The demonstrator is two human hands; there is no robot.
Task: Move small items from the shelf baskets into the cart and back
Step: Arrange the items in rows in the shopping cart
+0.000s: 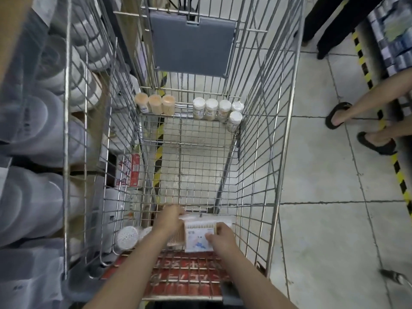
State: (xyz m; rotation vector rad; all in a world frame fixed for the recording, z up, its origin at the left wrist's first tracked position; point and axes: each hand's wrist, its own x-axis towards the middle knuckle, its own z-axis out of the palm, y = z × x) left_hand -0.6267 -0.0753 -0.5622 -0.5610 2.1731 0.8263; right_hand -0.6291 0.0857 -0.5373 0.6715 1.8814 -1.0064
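No legible text (red cart flap [185,273] print blurred)

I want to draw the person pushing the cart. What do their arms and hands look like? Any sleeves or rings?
Both forearms are bare all the way to the bottom edge of the picture, so no sleeves show. The left hand and right hand wear no gloves. I see no watch, bracelet or ring, though the fingers are a bit blurry for small rings.

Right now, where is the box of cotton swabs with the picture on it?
The cotton swab box sits at the near end of the cart, low in the head view, between the left hand and right hand, which both hold it.
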